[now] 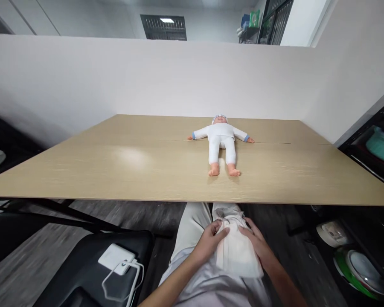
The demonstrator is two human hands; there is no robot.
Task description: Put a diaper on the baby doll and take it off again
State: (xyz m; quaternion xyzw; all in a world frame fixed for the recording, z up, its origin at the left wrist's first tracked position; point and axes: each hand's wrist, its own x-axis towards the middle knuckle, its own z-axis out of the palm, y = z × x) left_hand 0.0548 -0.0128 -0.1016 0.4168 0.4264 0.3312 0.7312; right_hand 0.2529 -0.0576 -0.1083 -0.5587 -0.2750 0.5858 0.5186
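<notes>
A white diaper [238, 253] with gathered, ruffled edges lies across my lap, below the table's front edge. My left hand [210, 239] pinches its left side near the top, thumb laid over the material. On the opposite side my right hand [255, 239] grips the edge, with the thumb on top and the other fingers partly hidden behind it. Farther off, a baby doll [222, 140] in a white outfit with blue cuffs lies on its back on the table, arms spread and bare feet toward me. Neither hand touches the doll.
The wooden table [83, 170] spans the view, with a low wall [179, 76] behind it. At left, a black chair [83, 264] carries a white power bank [117, 258] with a cable. Dark shelves with containers, including a green-rimmed one [355, 273], stand at right.
</notes>
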